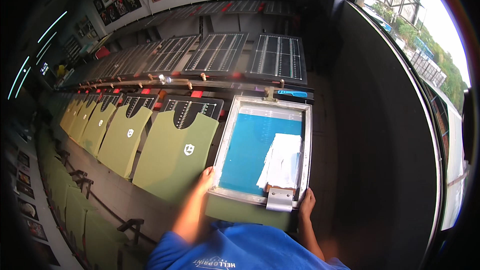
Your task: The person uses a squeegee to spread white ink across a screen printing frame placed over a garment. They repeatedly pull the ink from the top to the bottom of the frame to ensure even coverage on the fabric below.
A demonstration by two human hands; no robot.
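Observation:
A screen-printing frame (234, 125) with a metal rim and blue mesh lies in front of me over a green shirt (240, 210), whose lower part shows below the frame. My left hand (205, 179) is closed on the frame's near left corner. At the near right corner, my right hand (307, 203) grips the rim. White ink (282, 157) covers the right part of the mesh. A squeegee with a grey metal holder (279, 200) rests across the near edge of the frame, between my hands. Most of the shirt under the frame is hidden.
Left of the frame, a green shirt with a white emblem (172, 162) lies on a board, with several more beyond it. Black boards (277, 57) line the far side. A blue-handled tool (292, 93) sits behind the frame. A dark wall (385, 120) bounds the right.

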